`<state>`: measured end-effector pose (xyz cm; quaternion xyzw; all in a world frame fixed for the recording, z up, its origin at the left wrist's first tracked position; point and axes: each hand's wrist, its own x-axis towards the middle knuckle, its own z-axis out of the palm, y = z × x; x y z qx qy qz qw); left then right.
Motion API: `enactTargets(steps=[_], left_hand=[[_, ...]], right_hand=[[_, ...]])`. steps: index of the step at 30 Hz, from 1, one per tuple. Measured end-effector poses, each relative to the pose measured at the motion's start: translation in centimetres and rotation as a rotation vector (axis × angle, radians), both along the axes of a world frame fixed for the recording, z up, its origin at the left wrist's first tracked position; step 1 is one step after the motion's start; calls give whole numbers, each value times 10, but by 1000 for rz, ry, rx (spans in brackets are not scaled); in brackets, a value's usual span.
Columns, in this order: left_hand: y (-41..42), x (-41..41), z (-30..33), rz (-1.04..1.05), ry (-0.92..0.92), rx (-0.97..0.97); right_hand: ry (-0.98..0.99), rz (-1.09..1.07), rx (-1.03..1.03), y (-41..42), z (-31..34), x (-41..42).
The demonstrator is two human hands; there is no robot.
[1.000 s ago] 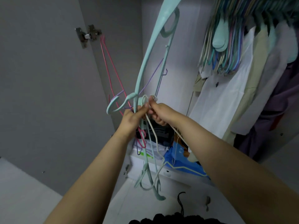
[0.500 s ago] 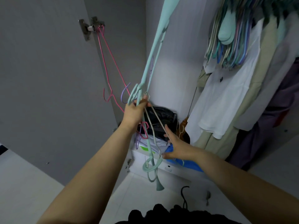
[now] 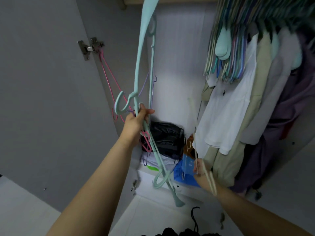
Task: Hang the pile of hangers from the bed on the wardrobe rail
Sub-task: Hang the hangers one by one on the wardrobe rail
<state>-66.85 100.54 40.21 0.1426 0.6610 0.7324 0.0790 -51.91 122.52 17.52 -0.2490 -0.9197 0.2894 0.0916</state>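
The left hand (image 3: 136,121) grips a tangled bunch of hangers (image 3: 143,79) (teal, pink, purple) held up inside the open wardrobe. Lower down, the right hand (image 3: 200,174) pinches a single cream hanger (image 3: 196,147), blurred, beside the hanging white shirt (image 3: 228,113).

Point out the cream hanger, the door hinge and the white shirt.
cream hanger (image 3: 210,180), head view, lower arm by the right hand.
door hinge (image 3: 90,48), head view, metal body.
white shirt (image 3: 228,106), head view, front panel.
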Motion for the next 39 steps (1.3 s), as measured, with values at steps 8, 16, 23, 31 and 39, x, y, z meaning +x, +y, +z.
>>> enactTargets(steps=[8, 16, 23, 31, 39], left_hand=[[-3, -3, -18, -42, -102, 25], [-3, -1, -24, -37, -147, 12], [9, -6, -14, -23, -165, -1], [23, -6, -2, -3, -239, -5], [26, -10, 6, -8, -188, 21]], right_hand=[[59, 68, -630, -19, 125, -34], [307, 61, -1113, -37, 215, -81], [580, 70, -1167, -15, 336, -133], [566, -148, -1075, 18, 416, -178], [636, -319, -1176, 40, 402, -177]])
